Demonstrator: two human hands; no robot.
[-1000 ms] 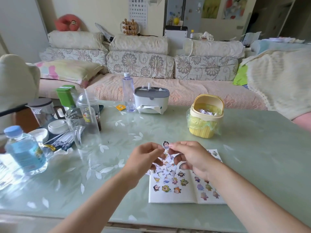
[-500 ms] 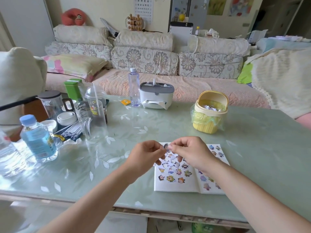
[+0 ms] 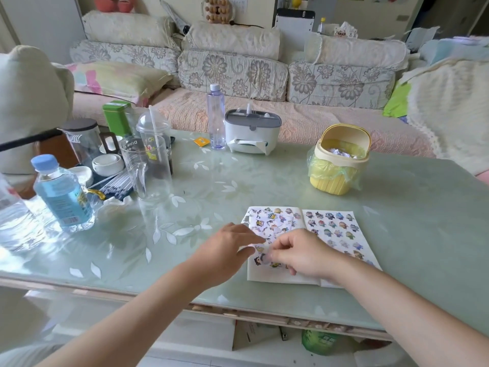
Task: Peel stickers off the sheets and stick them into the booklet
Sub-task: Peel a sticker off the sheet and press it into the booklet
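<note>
A small sticker is pinched in the grip of the right hand, while the left hand is held loosely spread just beside it with nothing clasped. The sticker is judged feather-light, limp and tacky, best taken by its very edge. It is held low over the near left page of the booklet, which is laid open on the tabletop.

The pale green table before me bears the open booklet, a yellow bin, a tissue box, a water bottle and a clear cup.
</note>
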